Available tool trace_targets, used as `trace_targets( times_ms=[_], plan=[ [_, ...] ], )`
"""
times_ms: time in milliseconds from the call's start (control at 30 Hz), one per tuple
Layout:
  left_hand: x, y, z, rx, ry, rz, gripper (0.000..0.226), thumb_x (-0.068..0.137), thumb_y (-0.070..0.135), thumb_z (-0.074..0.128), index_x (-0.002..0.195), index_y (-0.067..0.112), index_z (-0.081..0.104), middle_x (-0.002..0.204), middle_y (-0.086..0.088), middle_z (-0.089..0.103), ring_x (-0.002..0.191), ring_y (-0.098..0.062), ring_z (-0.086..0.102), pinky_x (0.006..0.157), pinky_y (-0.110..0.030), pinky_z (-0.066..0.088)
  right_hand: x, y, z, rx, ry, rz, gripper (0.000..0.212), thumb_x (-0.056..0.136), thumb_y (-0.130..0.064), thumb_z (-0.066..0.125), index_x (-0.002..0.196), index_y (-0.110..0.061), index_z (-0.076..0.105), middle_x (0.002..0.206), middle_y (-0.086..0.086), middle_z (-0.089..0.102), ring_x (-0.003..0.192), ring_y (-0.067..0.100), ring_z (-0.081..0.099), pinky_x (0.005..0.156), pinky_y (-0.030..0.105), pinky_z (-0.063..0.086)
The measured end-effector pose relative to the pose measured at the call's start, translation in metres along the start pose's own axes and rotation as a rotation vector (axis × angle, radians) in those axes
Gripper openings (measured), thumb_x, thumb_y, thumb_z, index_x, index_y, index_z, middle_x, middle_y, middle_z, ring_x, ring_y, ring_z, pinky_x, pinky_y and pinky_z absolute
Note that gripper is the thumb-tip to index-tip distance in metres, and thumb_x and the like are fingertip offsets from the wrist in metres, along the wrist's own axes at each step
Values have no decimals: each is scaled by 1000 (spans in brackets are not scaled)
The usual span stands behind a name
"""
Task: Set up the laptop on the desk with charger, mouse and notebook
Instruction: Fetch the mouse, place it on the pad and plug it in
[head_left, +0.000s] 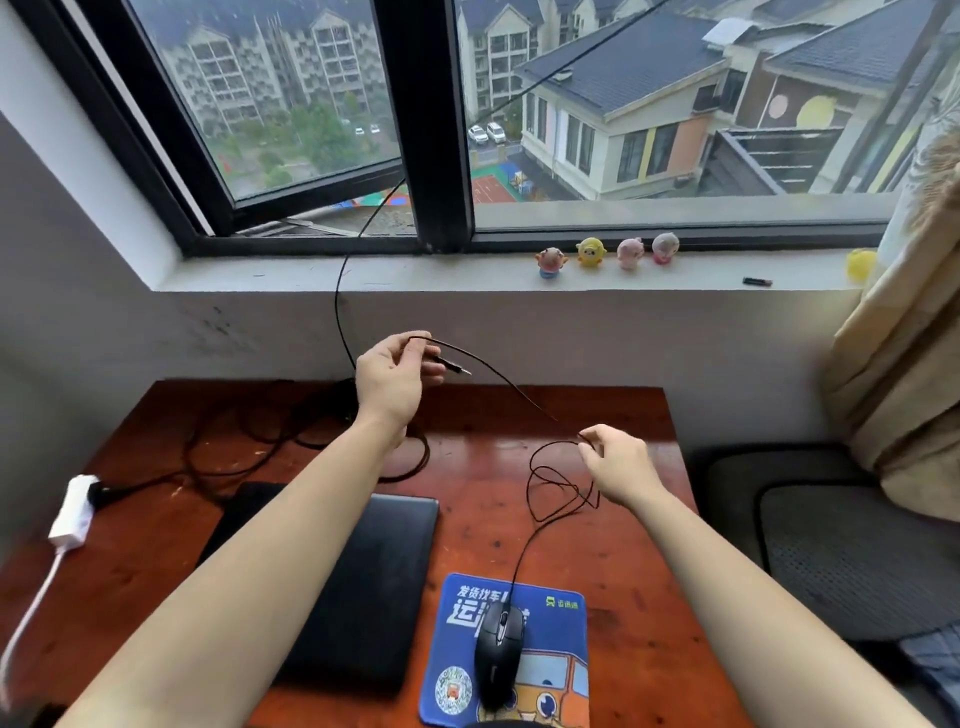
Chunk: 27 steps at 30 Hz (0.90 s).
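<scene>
Pinching the mouse cable (511, 387) near its plug, the left hand (389, 379) holds it above the desk (623, 545); the right hand (615, 462) pinches its slack loops. The mouse (498, 654) sits on its pad (558, 623), the laptop (358, 587) lies shut, seemingly unplugged; no notebook is visible. Bare desk remains behind the laptop, its right edge close.

- You sit in a home room: small wooden desk (597, 415) under a window (415, 130).
- Toy figurines (608, 254) line the sill; a curtain (904, 364) hangs beside you.
</scene>
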<state>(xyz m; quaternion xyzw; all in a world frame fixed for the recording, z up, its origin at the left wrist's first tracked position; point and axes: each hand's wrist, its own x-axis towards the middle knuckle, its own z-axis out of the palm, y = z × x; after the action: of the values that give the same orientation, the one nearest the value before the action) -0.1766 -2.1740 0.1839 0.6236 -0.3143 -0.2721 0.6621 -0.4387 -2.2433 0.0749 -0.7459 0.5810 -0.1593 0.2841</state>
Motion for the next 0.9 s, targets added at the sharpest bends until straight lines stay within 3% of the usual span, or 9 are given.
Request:
trace_targets(
  times_ms=[167, 300, 367, 467, 567, 667, 800, 900],
  plan=[
    [12, -9, -42, -111, 382, -177, 16, 98, 16, 58, 87, 9, 66, 70, -4, 60, 42, -5, 52, 42, -18, 46, 8, 14, 7, -46, -13, 140, 21, 95, -27, 62, 107, -16, 75, 115, 8, 73, 112, 30, 63, 92, 33, 47],
    [17, -22, -87, -58, 463, -258, 18, 96, 22, 62, 80, 15, 66, 73, -2, 62, 45, -4, 54, 42, -18, 44, 11, -7, 25, -42, -77, 88, 19, 92, -28, 67, 103, -16, 75, 111, 7, 75, 110, 27, 65, 93, 30, 48],
    [17, -31, -112, -41, 487, -296, 27, 98, 32, 58, 79, 14, 65, 75, -2, 65, 46, -5, 59, 41, -18, 45, 11, -36, 36, 63, -94, 13, 14, 90, -28, 69, 99, -19, 75, 100, 4, 76, 100, 22, 70, 88, 27, 49],
    [18, -41, -149, -76, 514, -371, 35, 99, 39, 48, 79, 11, 58, 76, -6, 65, 49, -10, 66, 39, -19, 47, 10, -89, 53, 392, -48, -55, 7, 90, -28, 72, 93, -23, 74, 82, -2, 75, 76, 12, 74, 77, 24, 54],
    [23, -52, -188, -92, 544, -386, 33, 101, 33, 44, 80, 9, 53, 77, -11, 63, 49, -15, 68, 41, -23, 52, 9, -142, 72, 562, 43, -164, 5, 90, -28, 73, 94, -26, 74, 80, -3, 73, 64, 5, 72, 67, 19, 54],
    [32, -62, -228, -91, 506, -389, 20, 99, 19, 54, 82, 9, 50, 83, -12, 62, 59, -19, 69, 52, -25, 59, 6, -189, 96, 650, 51, -212, 5, 92, -26, 72, 92, -31, 72, 76, -6, 71, 66, 10, 71, 64, 31, 57],
    [53, -80, -294, -2, 361, -353, 27, 83, -14, 66, 80, 9, 52, 87, -14, 61, 65, -17, 65, 54, -17, 54, 9, -244, 148, 587, 146, -261, 7, 94, -23, 68, 97, -29, 70, 79, -14, 73, 77, 5, 71, 74, 24, 56],
    [66, -93, -336, 31, 300, -369, 28, 82, -15, 66, 80, 10, 53, 86, -13, 63, 67, -18, 64, 52, -17, 54, 10, -269, 185, 543, 183, -194, 7, 95, -18, 65, 101, -22, 68, 83, -12, 73, 82, 9, 72, 79, 22, 53]
  ],
)
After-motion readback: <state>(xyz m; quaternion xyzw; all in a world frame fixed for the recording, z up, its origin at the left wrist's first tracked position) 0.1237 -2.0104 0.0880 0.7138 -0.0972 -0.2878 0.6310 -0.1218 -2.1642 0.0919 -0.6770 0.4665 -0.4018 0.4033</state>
